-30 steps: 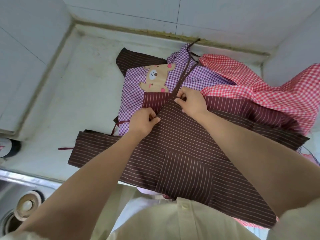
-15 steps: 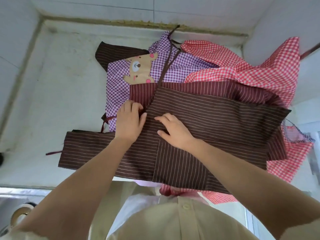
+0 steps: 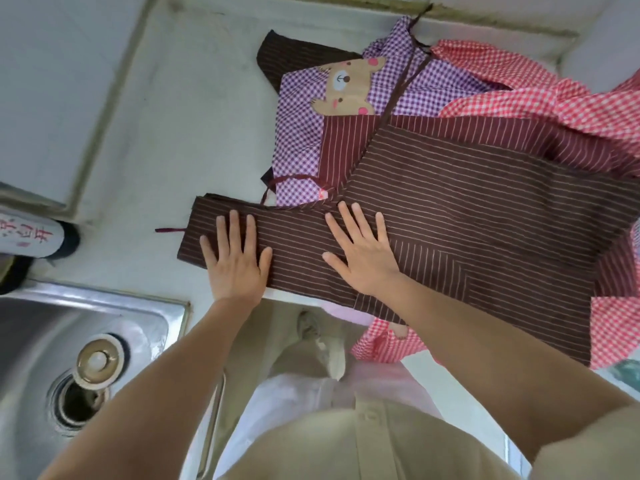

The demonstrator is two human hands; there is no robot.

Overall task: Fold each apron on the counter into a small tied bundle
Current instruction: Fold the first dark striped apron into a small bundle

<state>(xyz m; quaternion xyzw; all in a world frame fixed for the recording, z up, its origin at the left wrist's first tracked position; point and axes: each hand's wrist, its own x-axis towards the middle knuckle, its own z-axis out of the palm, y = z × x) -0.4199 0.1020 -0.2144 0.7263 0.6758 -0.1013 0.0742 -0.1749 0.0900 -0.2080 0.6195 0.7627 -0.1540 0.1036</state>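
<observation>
Brown striped apron (image 3: 485, 209), folded, pressed flat

The brown striped cloth apron (image 3: 467, 209) lies on top of the pile on the pale stone counter (image 3: 173, 133), with the left hand (image 3: 235, 261) and the right hand (image 3: 363, 261) flat on its left part. Behind it lies the purple checked bear-patch apron (image 3: 301, 143), and the red checked cloth apron (image 3: 519, 81) lies to the right and beneath. The steel sink (image 3: 34, 323) sits at the front left.
</observation>
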